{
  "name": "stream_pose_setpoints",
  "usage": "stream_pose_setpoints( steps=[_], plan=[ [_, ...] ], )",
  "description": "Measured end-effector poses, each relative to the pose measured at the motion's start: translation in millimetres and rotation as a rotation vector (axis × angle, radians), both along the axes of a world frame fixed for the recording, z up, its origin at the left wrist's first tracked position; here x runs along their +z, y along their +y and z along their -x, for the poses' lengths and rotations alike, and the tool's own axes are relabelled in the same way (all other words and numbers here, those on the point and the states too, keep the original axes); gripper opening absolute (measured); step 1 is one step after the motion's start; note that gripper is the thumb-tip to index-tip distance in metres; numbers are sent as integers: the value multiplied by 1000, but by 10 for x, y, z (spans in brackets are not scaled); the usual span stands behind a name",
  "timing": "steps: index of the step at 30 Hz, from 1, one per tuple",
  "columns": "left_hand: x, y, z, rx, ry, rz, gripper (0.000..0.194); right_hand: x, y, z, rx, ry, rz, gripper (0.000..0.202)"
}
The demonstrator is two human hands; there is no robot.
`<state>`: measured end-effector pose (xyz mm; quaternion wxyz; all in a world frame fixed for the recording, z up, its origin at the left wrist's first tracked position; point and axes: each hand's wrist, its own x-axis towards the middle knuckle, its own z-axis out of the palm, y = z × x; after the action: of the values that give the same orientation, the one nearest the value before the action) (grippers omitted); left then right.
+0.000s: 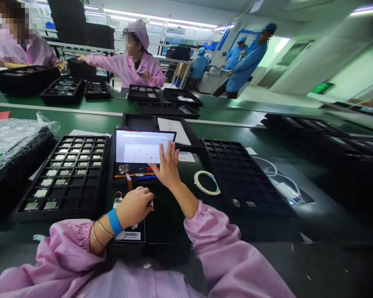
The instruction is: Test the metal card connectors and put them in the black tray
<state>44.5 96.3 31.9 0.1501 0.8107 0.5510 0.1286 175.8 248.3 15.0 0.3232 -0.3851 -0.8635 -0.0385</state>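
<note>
A lit display screen [136,147] is propped at a tilt in front of me. My right hand [168,167] is open with fingers spread over the screen's lower right; whether the fingertips touch it I cannot tell. My left hand [135,207] is closed, its fingers curled down around something mostly hidden; a small white edge shows at the fingertips. An orange flat ribbon cable [128,179] runs from a small circuit board [122,169] below the screen down toward this hand. Under my left wrist lies a dark panel with a white barcode label [133,236].
On the left stands a black compartment tray [101,186] holding several metal-coloured modules. A second black tray [226,165] with two small parts stands right, beside a tape roll [207,183] and white cable [272,165]. A plastic-wrapped stack [15,145] sits far left. Co-workers [135,62] work across the bench.
</note>
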Motion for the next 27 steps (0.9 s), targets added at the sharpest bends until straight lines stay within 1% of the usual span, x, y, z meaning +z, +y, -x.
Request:
stream_pose_setpoints(
  steps=[2, 7, 11, 14, 17, 22, 25, 27],
  plan=[
    [-2, 2, 2, 1, 1, 2, 15, 6, -40, -2, 8, 10, -4, 75],
    [-18, 6, 4, -5, 7, 5, 17, 24, -107, 18, 2, -13, -84, 43],
    [-19, 5, 0, 0, 15, 7, 18, 31, -116, 33, 26, -53, -134, 33],
    [-8, 4, -5, 1, 17, 7, 19, 38, -121, 36, 58, -68, -113, 29],
    [-2, 5, -8, -2, 18, 7, 19, 51, -124, 27, 77, -51, -80, 31],
    [-5, 9, -10, -3, 21, 10, 19, 52, -105, 18, -10, -48, -100, 35],
    [-3, 8, -8, -4, 22, 8, 19, 38, -92, 13, -28, -85, -129, 37],
    [0, 4, -6, -4, 23, 5, 19, 34, -90, 2, -39, -78, -177, 36]
  ],
)
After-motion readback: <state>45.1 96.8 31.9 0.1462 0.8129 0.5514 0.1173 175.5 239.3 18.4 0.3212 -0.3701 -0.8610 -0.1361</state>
